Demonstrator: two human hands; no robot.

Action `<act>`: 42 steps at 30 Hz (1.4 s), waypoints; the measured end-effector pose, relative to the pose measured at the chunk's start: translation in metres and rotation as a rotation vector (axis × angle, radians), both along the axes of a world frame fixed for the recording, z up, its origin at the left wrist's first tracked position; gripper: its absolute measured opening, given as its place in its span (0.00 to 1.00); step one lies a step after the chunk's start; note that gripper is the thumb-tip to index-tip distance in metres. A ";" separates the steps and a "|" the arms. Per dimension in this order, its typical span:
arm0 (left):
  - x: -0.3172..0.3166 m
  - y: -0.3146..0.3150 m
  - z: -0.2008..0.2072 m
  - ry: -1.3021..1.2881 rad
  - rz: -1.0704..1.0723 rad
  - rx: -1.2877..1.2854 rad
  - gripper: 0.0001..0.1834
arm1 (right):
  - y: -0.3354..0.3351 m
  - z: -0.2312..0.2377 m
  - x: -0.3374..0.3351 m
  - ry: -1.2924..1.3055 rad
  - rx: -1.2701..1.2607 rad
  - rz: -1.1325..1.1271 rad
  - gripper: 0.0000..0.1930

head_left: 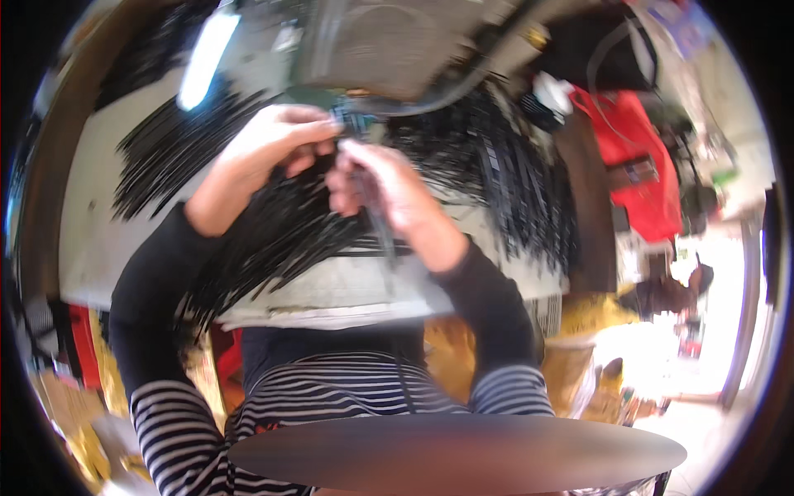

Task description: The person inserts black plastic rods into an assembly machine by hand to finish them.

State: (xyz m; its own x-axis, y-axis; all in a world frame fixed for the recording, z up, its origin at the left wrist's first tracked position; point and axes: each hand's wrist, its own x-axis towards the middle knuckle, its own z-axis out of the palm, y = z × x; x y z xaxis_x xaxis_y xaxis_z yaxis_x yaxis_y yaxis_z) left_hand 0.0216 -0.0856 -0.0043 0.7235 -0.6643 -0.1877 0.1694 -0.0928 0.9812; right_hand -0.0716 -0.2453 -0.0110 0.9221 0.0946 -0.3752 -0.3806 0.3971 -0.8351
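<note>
Both my hands meet over the far middle of the white table. My left hand (277, 149) is closed in a pinch, thumb and forefinger reaching a small dark fixture (351, 122); what lies between the fingertips is too blurred to make out. Just right of and nearer than it, my right hand (385, 182) is closed round a thin black cable-like strip (385, 240) that dangles toward me. Beneath and between the hands spreads a pile of similar black strips (265, 236). Another bundle (174, 149) lies to the left, and a long bundle (525, 182) to the right.
A grey machine or panel (385, 50) stands at the table's back, with a lit lamp tube (208, 62) at its left. Red cloth or a bag (641, 157) hangs at the right. Yellow sacks (571, 364) stand by the table's near right. The table's white front edge (331, 314) runs before my body.
</note>
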 end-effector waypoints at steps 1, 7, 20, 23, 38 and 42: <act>0.001 -0.002 0.000 0.005 -0.005 0.019 0.15 | -0.009 -0.006 0.000 -0.021 0.039 0.075 0.13; 0.002 -0.011 -0.005 0.015 -0.146 -0.015 0.13 | -0.024 -0.003 -0.018 -0.111 0.058 0.145 0.16; 0.000 -0.007 -0.005 -0.042 -0.204 0.049 0.16 | -0.162 0.048 -0.078 -0.116 -0.952 -0.247 0.16; 0.000 -0.012 -0.002 -0.091 -0.232 0.062 0.17 | -0.204 0.036 -0.095 -0.084 -2.216 -0.432 0.19; -0.005 -0.003 -0.002 -0.159 -0.266 0.145 0.16 | -0.139 0.001 -0.058 -0.553 -1.982 -0.188 0.09; -0.003 0.005 -0.002 -0.188 -0.249 0.178 0.17 | -0.134 -0.005 -0.038 -0.549 -2.057 -0.191 0.06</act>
State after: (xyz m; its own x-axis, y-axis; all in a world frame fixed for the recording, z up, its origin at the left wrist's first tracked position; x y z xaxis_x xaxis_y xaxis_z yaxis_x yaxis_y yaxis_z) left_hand 0.0185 -0.0803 -0.0067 0.5763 -0.7935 -0.1955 -0.0615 -0.2807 0.9578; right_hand -0.1093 -0.3796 -0.0157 0.8922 -0.0781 0.4448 -0.0859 -0.9963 -0.0027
